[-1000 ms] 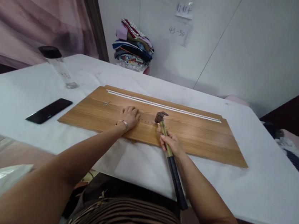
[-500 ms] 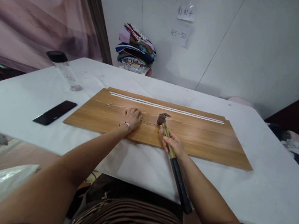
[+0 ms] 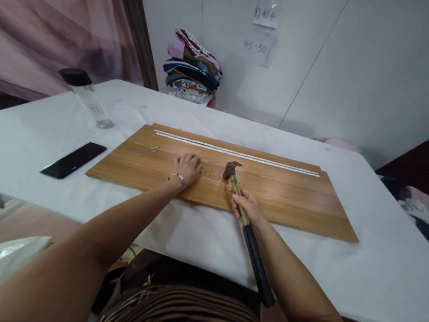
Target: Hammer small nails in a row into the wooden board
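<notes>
A long wooden board (image 3: 283,200) lies flat on a white table (image 3: 380,268). My right hand (image 3: 247,206) is closed round the handle of a hammer (image 3: 240,205), whose metal head (image 3: 231,169) rests on the board by a short row of small nails (image 3: 211,174). My left hand (image 3: 186,168) lies on the board just left of that row, fingers curled down against the wood; a bracelet sits on its wrist. A pale strip (image 3: 238,153) runs along the board's far edge. One or two loose nails (image 3: 154,148) lie near the board's left end.
A black phone (image 3: 73,159) lies on the table left of the board. Behind it stands a clear bottle with a black cap (image 3: 84,94). Folded clothes (image 3: 192,68) are stacked against the white wall, under two paper notes (image 3: 265,17).
Both hands and the hammer keep the same places on the board; only the camera view has shifted slightly.
</notes>
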A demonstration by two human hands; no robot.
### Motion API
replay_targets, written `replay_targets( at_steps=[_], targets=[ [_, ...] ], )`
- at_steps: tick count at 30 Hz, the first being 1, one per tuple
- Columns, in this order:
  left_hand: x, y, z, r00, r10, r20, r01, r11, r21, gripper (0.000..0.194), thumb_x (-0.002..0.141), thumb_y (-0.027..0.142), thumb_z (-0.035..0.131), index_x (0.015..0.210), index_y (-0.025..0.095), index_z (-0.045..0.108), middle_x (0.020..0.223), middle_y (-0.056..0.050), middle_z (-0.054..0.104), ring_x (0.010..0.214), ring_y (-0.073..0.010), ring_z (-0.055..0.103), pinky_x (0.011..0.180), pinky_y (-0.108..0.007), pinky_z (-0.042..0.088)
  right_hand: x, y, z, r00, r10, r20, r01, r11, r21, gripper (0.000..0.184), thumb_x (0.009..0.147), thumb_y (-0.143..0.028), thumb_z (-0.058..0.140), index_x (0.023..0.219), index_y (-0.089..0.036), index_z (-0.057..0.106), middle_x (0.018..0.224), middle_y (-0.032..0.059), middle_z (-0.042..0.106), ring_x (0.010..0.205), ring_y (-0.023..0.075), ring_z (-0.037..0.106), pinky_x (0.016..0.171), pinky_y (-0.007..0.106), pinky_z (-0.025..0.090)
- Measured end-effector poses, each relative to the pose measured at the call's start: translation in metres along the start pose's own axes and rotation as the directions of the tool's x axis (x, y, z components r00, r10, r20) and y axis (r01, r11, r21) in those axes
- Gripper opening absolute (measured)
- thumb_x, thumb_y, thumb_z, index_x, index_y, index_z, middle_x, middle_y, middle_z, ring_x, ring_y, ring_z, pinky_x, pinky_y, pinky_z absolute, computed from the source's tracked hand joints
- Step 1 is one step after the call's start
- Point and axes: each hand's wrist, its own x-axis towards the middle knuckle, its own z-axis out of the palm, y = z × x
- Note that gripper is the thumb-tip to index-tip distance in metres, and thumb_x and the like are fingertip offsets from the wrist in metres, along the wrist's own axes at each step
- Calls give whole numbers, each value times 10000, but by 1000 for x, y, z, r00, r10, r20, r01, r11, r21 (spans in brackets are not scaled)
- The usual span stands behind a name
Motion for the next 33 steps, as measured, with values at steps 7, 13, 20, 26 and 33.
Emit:
replay_targets(
  at_steps=[7,13,20,26,33],
  targets=[
    [0,0,0,1000,0,-9,0,1000,-17,416,986,367,353,1261,249,642,1465,-108,570,1395,-272,448,1155,-484,321,0,1,-1,1000,-15,6,15,1000,-6,456,740,-464,722,1073,-185,584,554,-85,533,365,90,431,392,234,288],
    [-1,2,-2,1000,-8,5,8,1000,-9,429,986,362,352,1279,226,634,1483,-121,553,1404,-278,441,1166,-486,307,-2,-1,-1,1000,3,27,-3,1000,-7,449,741,-460,711,1068,-181,581,555,-87,538,362,90,426,384,228,288],
    [0,0,0,1000,-1,-4,1,1000,-20,405,985,371,370,1268,245,632,1475,-105,559,1404,-271,437,1160,-476,315,-2,-1,-1,999,16,41,-16,1000,-19,454,744,-474,716,1054,-171,582,549,-80,542,360,89,427,380,232,273],
    [0,0,1,1000,11,-8,-11,1000,-15,414,989,365,358,1269,233,633,1458,-114,569,1390,-279,445,1150,-487,321,-2,-2,0,999,9,31,-9,1000,-7,466,725,-473,728,1049,-176,571,547,-93,543,348,82,429,368,220,269],
    [-1,1,0,1000,-13,-10,13,1000,-18,403,988,361,386,1285,242,631,1479,-106,560,1409,-272,440,1158,-479,316,0,1,-1,1000,-8,29,8,1000,7,471,733,-470,726,1069,-182,568,552,-98,545,348,76,436,363,213,287]
  ],
)
